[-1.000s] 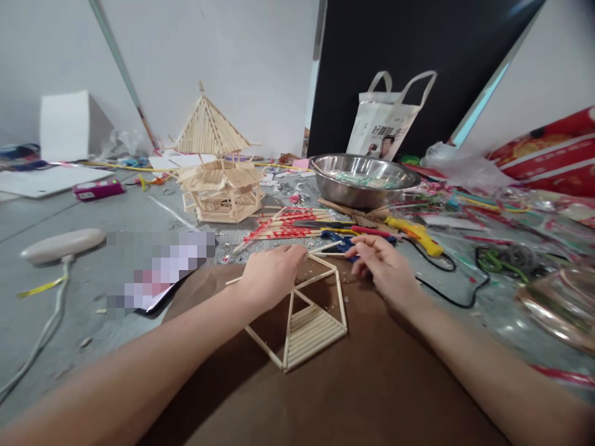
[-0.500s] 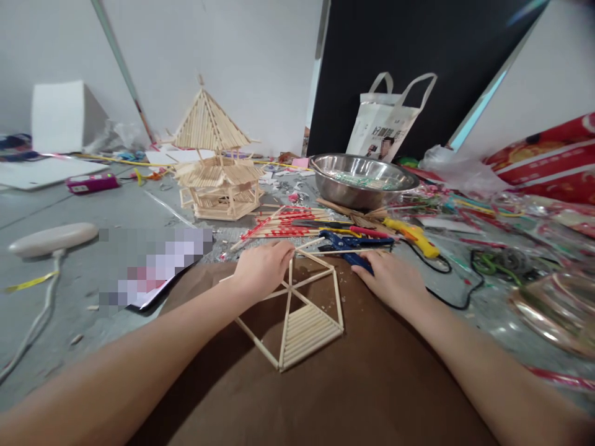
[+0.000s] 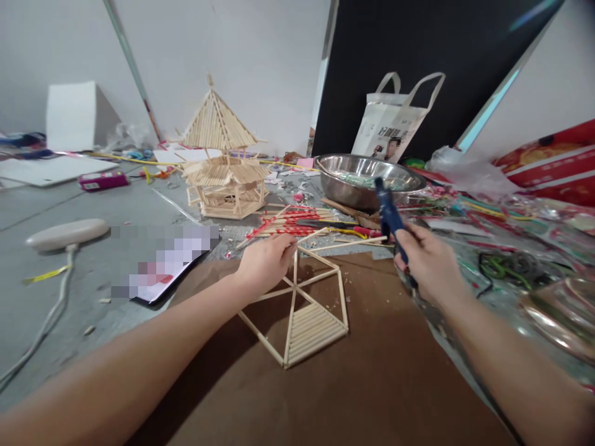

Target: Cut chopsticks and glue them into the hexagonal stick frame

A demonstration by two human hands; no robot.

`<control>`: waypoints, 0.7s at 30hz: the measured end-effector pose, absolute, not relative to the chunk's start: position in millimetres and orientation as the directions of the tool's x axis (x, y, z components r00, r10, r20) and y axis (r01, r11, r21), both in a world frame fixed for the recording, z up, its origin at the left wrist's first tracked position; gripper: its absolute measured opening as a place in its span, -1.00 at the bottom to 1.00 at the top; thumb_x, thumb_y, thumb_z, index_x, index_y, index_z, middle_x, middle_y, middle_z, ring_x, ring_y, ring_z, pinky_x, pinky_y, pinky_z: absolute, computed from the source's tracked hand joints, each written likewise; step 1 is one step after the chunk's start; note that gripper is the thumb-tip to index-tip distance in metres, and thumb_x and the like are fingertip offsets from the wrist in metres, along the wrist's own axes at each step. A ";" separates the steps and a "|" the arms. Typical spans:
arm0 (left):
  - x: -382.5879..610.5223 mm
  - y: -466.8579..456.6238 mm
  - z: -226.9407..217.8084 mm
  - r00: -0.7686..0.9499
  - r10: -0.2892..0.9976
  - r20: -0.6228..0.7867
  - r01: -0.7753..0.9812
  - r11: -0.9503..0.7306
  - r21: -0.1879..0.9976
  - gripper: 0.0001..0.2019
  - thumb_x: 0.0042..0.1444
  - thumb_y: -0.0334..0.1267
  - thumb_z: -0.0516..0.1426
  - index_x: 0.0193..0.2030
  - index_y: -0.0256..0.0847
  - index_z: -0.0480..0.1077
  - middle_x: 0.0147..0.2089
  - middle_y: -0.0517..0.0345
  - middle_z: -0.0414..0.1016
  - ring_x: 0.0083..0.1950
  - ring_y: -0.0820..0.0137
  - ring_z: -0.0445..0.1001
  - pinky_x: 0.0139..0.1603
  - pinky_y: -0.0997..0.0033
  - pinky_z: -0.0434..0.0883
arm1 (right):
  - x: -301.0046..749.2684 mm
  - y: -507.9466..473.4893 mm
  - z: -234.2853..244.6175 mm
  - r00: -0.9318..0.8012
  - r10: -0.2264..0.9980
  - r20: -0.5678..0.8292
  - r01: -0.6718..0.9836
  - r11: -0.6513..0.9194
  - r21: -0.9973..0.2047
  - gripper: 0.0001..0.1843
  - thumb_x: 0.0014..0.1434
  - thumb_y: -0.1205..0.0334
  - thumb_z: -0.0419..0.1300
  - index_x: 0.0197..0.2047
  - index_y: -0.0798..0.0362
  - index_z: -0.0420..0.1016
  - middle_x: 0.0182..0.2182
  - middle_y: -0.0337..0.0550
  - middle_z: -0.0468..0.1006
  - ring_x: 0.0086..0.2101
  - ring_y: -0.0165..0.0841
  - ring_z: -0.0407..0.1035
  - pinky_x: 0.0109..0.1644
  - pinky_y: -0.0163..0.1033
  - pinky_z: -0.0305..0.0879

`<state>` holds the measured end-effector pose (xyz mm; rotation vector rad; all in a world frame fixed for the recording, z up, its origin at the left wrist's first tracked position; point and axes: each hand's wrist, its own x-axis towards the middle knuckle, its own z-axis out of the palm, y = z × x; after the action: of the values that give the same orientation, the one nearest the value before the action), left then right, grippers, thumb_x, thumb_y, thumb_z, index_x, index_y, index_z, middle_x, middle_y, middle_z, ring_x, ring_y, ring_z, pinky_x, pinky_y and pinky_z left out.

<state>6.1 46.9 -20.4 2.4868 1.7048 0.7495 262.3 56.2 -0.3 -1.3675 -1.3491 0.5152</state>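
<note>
My left hand (image 3: 266,263) is closed at the far side of a six-sided wooden stick frame (image 3: 344,300). Its fingers pinch a thin wooden stick (image 3: 313,236) that points away to the right. One wedge of the frame, on the near right, is filled with parallel sticks (image 3: 316,331); the far left part hides behind my left hand. My right hand (image 3: 430,263) grips a dark blue hand tool (image 3: 390,214), raised with its narrow end up. My fingers cover part of the tool, so its exact kind is unclear.
A brown board (image 3: 372,371) lies under the frame. Behind stand a stick-built pavilion (image 3: 227,186) and a steel basin (image 3: 348,192). Red-marked sticks (image 3: 297,217) and hand tools lie between. A phone (image 3: 171,266) is on the left; tangled wires (image 3: 506,266) are on the right.
My right hand has picked up the blue tool from beside the sticks and lifted it to the right. My left hand keeps its place at the frame. The view has shifted slightly.
</note>
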 end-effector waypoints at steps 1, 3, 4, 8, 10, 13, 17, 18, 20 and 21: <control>6.0 47.2 -20.4 0.280 0.888 0.366 0.864 -0.399 0.307 -0.74 0.12 -0.22 -0.15 -0.22 -0.17 0.31 -0.26 0.12 0.45 -0.23 0.36 0.40 -0.27 0.42 0.28 | 264.8 57.9 1.6 0.285 0.897 0.339 0.312 0.248 -0.917 -0.82 -0.05 0.09 0.10 -0.44 0.02 0.28 -0.66 -0.33 0.22 -0.74 -0.49 0.11 -0.69 -0.32 -0.04; 6.1 47.6 -20.3 0.276 0.888 0.367 0.852 -0.403 0.334 -0.74 0.12 -0.21 -0.15 -0.21 -0.17 0.31 -0.25 0.11 0.45 -0.23 0.36 0.40 -0.27 0.42 0.27 | 268.7 60.2 5.0 0.323 0.888 0.326 0.218 0.266 -0.939 -0.79 -0.02 0.07 0.06 -0.51 0.00 0.16 -0.71 -0.40 0.12 -0.78 -0.53 0.04 -0.71 -0.34 -0.07; 6.2 47.7 -20.2 0.274 0.888 0.370 0.847 -0.405 0.345 -0.74 0.12 -0.21 -0.15 -0.20 -0.17 0.31 -0.25 0.11 0.45 -0.23 0.37 0.40 -0.26 0.42 0.27 | 270.0 60.9 6.3 0.348 0.881 0.320 0.158 0.281 -0.947 -0.77 -0.04 0.09 0.08 -0.53 0.00 0.12 -0.73 -0.43 0.09 -0.78 -0.54 0.03 -0.71 -0.34 -0.06; 7.0 46.7 -18.3 0.275 0.882 0.382 0.833 -0.417 0.363 -0.75 0.11 -0.22 -0.13 -0.25 -0.19 0.33 -0.31 0.11 0.45 -0.30 0.40 0.38 -0.32 0.45 0.26 | 271.3 60.9 9.2 0.411 0.857 0.313 -0.069 0.371 -0.926 -0.76 -0.18 0.28 0.23 -0.44 -0.01 0.22 -0.76 -0.48 0.14 -0.81 -0.57 0.00 -0.72 -0.36 -0.09; 7.4 45.6 -16.6 0.275 0.880 0.386 0.833 -0.419 0.362 -0.75 0.11 -0.21 -0.12 -0.31 -0.21 0.34 -0.40 0.13 0.43 -0.39 0.42 0.36 -0.39 0.47 0.24 | 268.8 58.7 9.8 0.407 0.852 0.329 -0.111 0.404 -0.908 -0.76 -0.18 0.35 0.22 -0.39 -0.02 0.26 -0.79 -0.49 0.15 -0.83 -0.57 -0.01 -0.73 -0.37 -0.09; 8.2 43.0 -13.7 0.288 0.863 0.415 0.805 -0.453 0.384 -0.74 0.11 -0.18 -0.12 -0.33 -0.23 0.33 -0.46 0.15 0.38 -0.46 0.47 0.31 -0.44 0.49 0.21 | 260.4 51.3 10.8 0.311 0.892 0.328 -0.158 0.389 -0.908 -0.83 -0.15 0.38 0.16 -0.41 0.00 0.30 -0.84 -0.50 0.11 -0.84 -0.56 -0.03 -0.72 -0.37 -0.09; 9.7 38.2 -9.5 0.313 0.813 0.492 0.713 -0.543 0.444 -0.68 0.07 -0.08 -0.07 -0.19 -0.27 0.28 -0.38 0.11 0.36 -0.40 0.48 0.30 -0.41 0.49 0.25 | 242.7 34.9 10.8 0.129 0.947 0.293 -0.233 0.316 -0.920 -0.93 -0.14 0.38 0.12 -0.52 0.04 0.31 -0.81 -0.46 0.12 -0.83 -0.56 -0.01 -0.71 -0.36 -0.07; 10.1 37.2 -8.5 0.316 0.802 0.508 0.694 -0.560 0.453 -0.64 0.05 -0.05 -0.06 -0.15 -0.28 0.26 -0.33 0.09 0.36 -0.36 0.46 0.31 -0.39 0.48 0.26 | 238.3 30.5 10.5 0.086 0.964 0.251 -0.261 0.265 -0.928 -0.95 -0.15 0.38 0.11 -0.55 0.05 0.31 -0.79 -0.44 0.15 -0.82 -0.56 0.01 -0.71 -0.36 -0.07; 10.8 35.9 -7.2 0.323 0.785 0.528 0.668 -0.585 0.460 -0.61 0.03 -0.02 -0.03 -0.11 -0.28 0.24 -0.25 0.05 0.33 -0.28 0.43 0.32 -0.33 0.45 0.28 | 231.0 22.9 9.9 0.000 0.986 0.166 -0.300 0.158 -0.941 -0.97 -0.18 0.34 0.12 -0.54 0.07 0.34 -0.72 -0.38 0.24 -0.81 -0.56 0.04 -0.71 -0.34 -0.07; 11.1 35.6 -6.9 0.331 0.780 0.531 0.661 -0.593 0.459 -0.63 0.03 -0.03 -0.04 -0.14 -0.27 0.26 -0.24 0.05 0.33 -0.26 0.43 0.31 -0.31 0.44 0.28 | 228.4 19.9 9.8 -0.032 0.990 0.140 -0.314 0.123 -0.941 -0.92 -0.20 0.33 0.12 -0.51 0.06 0.37 -0.66 -0.35 0.29 -0.81 -0.57 0.05 -0.71 -0.34 -0.06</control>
<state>11.1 35.6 -6.9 2.4279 1.3278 1.1088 228.4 19.9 9.8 -0.8536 -1.0715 1.2828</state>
